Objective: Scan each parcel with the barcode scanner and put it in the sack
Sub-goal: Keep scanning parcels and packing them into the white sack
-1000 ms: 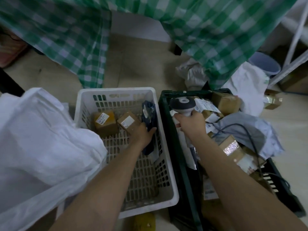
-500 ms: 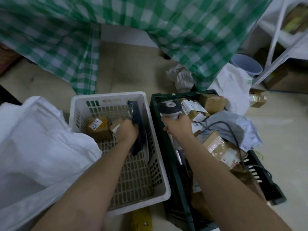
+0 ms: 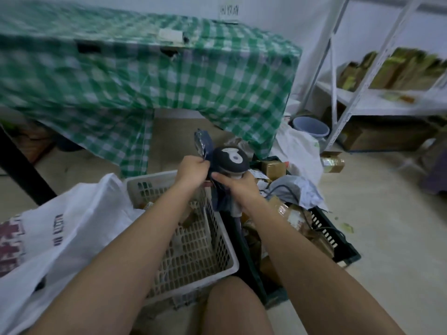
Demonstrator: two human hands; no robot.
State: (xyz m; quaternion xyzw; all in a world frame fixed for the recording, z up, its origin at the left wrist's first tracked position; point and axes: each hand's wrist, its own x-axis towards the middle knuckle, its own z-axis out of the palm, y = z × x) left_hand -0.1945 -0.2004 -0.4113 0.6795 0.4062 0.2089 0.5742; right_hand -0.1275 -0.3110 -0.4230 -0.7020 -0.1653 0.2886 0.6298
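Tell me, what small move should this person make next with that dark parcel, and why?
Probably turn the dark parcel so its label faces the scanner. The left hand grips the parcel raised above the white basket, right beside the scanner held by the right hand. No label is plainly seen facing the scanner, and the white sack waits at the left for afterwards.

Dim, flat, bluish indoor light, with only soft shading under the green checked tablecloth [image 3: 169, 76] and no hard shadows or glare. Heavy motion smear across that cloth, worst toward its left end, and over the shelf [image 3: 387, 102] to its right, its boxes reduced to streaks. Sharper below the cloth around the hands [image 3: 193, 170] and the white basket [image 3: 217, 257], with wide-angle bowing of the shelf uprights and stretched forearms toward the bottom edge.
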